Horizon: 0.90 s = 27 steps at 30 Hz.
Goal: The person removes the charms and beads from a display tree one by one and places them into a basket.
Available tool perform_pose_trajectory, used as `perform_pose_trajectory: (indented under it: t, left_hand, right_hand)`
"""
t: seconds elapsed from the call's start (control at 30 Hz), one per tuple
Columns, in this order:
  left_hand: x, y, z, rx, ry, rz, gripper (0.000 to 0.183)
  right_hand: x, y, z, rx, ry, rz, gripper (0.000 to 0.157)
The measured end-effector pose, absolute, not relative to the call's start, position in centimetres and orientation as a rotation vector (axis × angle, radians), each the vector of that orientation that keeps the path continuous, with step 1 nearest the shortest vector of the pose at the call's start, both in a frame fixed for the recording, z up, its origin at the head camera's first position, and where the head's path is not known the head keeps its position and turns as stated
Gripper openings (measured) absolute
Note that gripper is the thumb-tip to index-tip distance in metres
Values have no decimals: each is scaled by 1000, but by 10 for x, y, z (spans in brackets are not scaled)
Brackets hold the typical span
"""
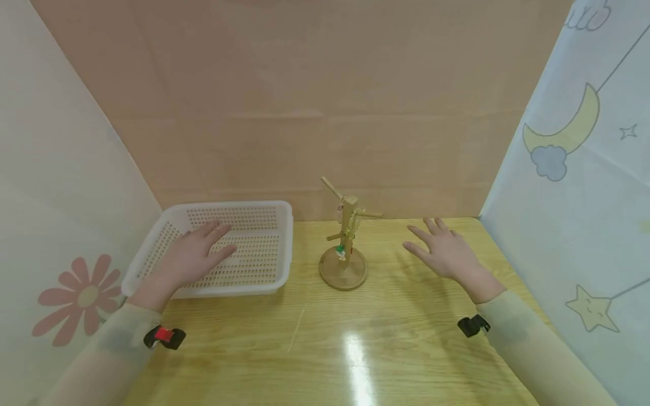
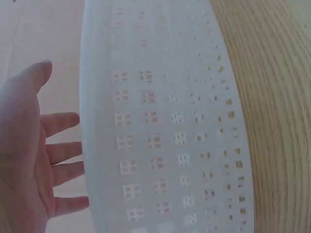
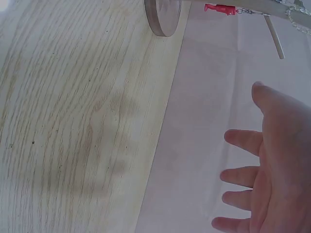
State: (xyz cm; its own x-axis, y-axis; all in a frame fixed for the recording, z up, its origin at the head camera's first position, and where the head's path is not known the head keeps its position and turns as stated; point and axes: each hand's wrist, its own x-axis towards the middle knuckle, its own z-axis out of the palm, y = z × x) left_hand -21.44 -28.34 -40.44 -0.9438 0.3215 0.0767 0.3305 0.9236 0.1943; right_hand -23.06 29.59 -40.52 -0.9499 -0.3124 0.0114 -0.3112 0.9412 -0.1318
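My left hand (image 1: 192,254) hovers over the white perforated plastic basket (image 1: 284,248), fingers relaxed and holding nothing. In the left wrist view its fingers overlap the rim of the basket (image 2: 102,121). To the right, my right hand (image 1: 444,251) hangs above the table with fingers spread. A wooden peg stand (image 1: 347,225) on a round base stands upright between the hands, nearer the right one. Beaded trinkets hang on its pegs, among them a green and white charm (image 1: 341,252). A red charm (image 3: 221,9) on a small chain shows in the right wrist view.
The wooden table (image 1: 304,349) ends at a brown-papered back wall (image 1: 325,113). White patterned panels stand at the left (image 1: 61,169) and right (image 1: 584,225) sides. A black wrist strap piece (image 1: 473,325) sits on the right sleeve.
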Motion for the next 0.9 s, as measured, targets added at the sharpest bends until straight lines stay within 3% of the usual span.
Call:
perform_pose_trajectory:
  t: [0.37,0.67,0.9]
  left_hand:
    - [-219,-274,-397,-451,-2967,-525,70]
    - [-212,-257,-395,-337,-2794,-864,60]
    - [-209,-227,-397,-313,-2540,-1179,50]
  right_hand:
    - [-235,291,-405,-480,3091,-305,57]
    - [-234,289,-410,-446,3057,-594,64]
    - [-229,280,-413,-362,3008,-981,60]
